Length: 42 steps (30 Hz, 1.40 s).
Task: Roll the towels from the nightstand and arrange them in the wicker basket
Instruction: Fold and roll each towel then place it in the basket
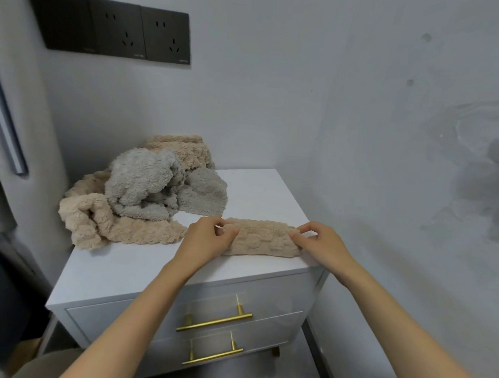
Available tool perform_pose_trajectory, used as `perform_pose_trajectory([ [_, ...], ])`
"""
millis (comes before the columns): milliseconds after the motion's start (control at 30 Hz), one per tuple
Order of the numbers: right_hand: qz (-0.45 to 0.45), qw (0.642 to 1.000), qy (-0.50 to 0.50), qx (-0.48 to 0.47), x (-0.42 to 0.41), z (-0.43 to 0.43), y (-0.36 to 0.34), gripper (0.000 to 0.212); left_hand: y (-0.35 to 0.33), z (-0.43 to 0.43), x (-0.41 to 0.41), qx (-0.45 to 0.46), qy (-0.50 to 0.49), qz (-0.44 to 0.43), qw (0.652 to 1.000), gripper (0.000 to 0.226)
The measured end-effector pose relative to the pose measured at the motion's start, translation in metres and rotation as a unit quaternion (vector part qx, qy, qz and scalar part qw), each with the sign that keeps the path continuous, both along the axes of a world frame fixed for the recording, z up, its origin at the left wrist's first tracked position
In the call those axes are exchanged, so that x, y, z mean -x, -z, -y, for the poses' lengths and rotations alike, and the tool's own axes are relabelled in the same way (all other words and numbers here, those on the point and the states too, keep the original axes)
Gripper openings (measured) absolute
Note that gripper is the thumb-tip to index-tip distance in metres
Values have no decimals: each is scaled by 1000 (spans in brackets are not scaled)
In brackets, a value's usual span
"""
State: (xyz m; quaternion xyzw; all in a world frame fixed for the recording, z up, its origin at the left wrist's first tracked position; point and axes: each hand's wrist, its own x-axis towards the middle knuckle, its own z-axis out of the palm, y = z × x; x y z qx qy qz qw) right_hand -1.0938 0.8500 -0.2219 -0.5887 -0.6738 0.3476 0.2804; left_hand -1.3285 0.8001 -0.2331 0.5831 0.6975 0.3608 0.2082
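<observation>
1. Beige towel (264, 238), folded into a long strip, lies along the near right edge of the white nightstand (260, 189).
2. Left hand (208, 238) pinches its left end and right hand (319, 241) pinches its right end.
3. Grey towel (144, 180) sits crumpled on more beige towels (96, 221) at the far left.

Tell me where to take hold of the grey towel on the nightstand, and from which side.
Pinch the flat flap of the grey towel that spreads rightward onto the nightstand top, coming from the right. That edge lies flat and free, while its bunched mound sits atop the crumpled beige towel, which would likely drag along.
</observation>
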Motion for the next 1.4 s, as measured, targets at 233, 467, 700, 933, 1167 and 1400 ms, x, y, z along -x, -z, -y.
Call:
perform_pose_trajectory([
  [233, 77, 989, 56, -115, 11, -1, 7, 17, 2, -3, -6, -28, -53, -36, 998, 28],
  [467, 137, 911, -101, -376, 23, 8, 17, 20, 9, 0, -18, -217, 41, -163, 961, 13],
  [700, 193, 906, -135, -353, 15, 16, 18, 31, 13, 7, -11, -185, 98, -188, 960, 27],
  [933, 211, 923, -153, -284, 12, 18, 17, 44, 16, 10, -1, -142, 135, -168, 966, 41],
  [1167, 128, 962, -162, -181, 13, 5, 5, 31, 3, 3, 3, -76, 137, -24, 987, 24],
  [1400, 92, 986, -125, -62, 19, -8, -8, 25, -3, -11, 1, 13, 102, -18, 994, 36],
])
